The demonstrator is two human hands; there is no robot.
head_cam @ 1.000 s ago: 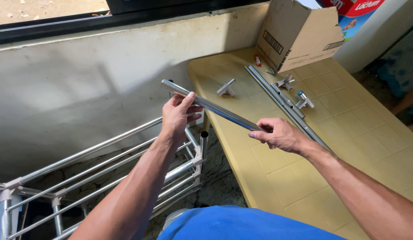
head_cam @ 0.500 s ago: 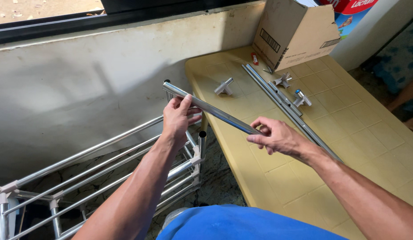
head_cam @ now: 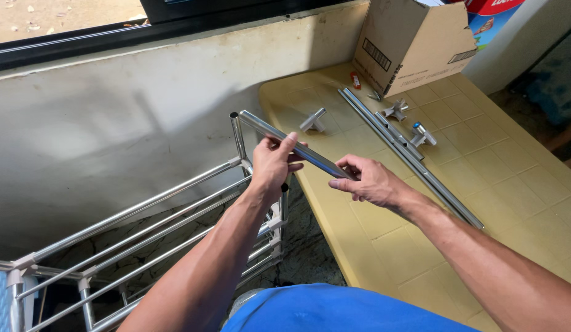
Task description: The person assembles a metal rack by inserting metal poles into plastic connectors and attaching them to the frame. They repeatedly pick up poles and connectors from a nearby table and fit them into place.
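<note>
I hold a shiny steel tube [head_cam: 315,158] slanting from upper left to lower right, over the left edge of a yellow plastic table [head_cam: 482,184]. My left hand [head_cam: 274,163] grips the tube near its middle. My right hand [head_cam: 370,181] pinches its lower end with fingers and thumb. The tube's upper end lies close to the top of an upright post [head_cam: 237,132] of a metal rack [head_cam: 144,240] standing on the floor to the left.
On the table lie long steel tubes [head_cam: 408,157], three grey plastic joint connectors [head_cam: 313,120] [head_cam: 396,110] [head_cam: 422,136], a small red item [head_cam: 356,80] and an open cardboard box [head_cam: 414,43]. A pale wall under a window runs behind. My blue-clothed lap [head_cam: 334,310] is below.
My left hand slid down the tube toward my right hand, and the tube shifted slightly right, its upper end now beside the rack's upright post.
</note>
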